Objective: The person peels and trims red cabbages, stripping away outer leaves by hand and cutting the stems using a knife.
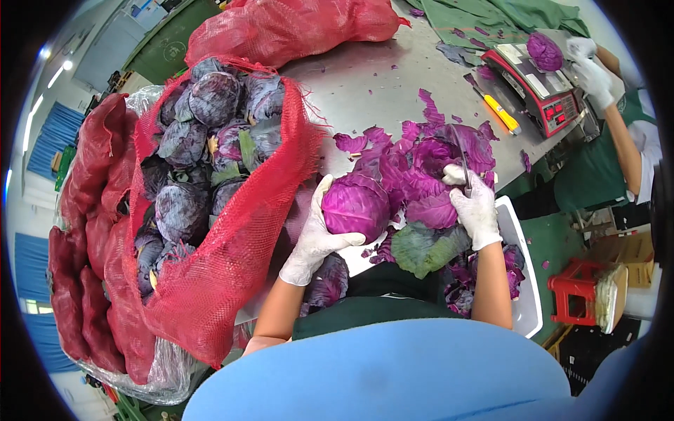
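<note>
My gloved left hand (314, 243) cups a peeled red cabbage (356, 208) from its left side and below. In my gloved right hand (476, 208) is a knife (462, 150), its blade pointing away from me. Loose purple cabbage leaves (416, 176) are heaped on the steel table just beyond and between my hands. A large green-purple outer leaf (429, 248) hangs at the table's near edge, left of my right wrist. Left of my left hand, an open red mesh sack (253, 252) holds several unpeeled red cabbages (181, 210).
A white tub (526, 268) with leaves stands by my right forearm. On the steel table (358, 79) are a yellow-handled tool (500, 113) and a red digital scale (542, 89) bearing a cabbage (545, 51). A co-worker's gloved hands (592, 73) are beside it. Full red sacks (95, 252) are stacked left.
</note>
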Tool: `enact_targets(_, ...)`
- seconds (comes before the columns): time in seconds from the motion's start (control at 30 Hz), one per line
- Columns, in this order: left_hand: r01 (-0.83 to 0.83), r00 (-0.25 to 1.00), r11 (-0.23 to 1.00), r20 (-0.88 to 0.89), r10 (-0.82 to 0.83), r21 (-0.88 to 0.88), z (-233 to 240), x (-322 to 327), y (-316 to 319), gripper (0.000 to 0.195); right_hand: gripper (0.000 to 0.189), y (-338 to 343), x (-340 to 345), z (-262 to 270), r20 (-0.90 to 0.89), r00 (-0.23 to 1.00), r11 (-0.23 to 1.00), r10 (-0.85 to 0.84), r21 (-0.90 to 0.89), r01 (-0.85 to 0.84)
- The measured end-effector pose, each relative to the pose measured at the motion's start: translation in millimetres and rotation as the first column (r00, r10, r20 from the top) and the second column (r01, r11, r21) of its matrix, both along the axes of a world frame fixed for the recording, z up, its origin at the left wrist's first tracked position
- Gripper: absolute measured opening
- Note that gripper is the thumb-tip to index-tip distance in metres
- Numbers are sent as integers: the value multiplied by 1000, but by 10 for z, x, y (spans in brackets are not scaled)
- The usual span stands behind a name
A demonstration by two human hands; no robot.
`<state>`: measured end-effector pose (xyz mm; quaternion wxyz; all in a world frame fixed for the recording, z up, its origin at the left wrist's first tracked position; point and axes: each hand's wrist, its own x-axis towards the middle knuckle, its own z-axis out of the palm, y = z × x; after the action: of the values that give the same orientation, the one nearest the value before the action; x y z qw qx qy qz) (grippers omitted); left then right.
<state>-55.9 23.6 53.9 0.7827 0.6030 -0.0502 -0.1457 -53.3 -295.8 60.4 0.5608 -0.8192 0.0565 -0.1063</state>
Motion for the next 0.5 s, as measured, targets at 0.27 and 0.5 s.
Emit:
enact_targets(0.27, 89, 992, 993, 102, -81, -76, 28, -52, -75, 135, 61, 701, 174, 47, -96, 928, 932, 360, 94, -351)
enact_targets(0.5, 75, 917, 935, 345, -202, 348, -207, -133, 77, 137, 33, 666, 75, 100, 90, 868, 866, 489, -171, -470)
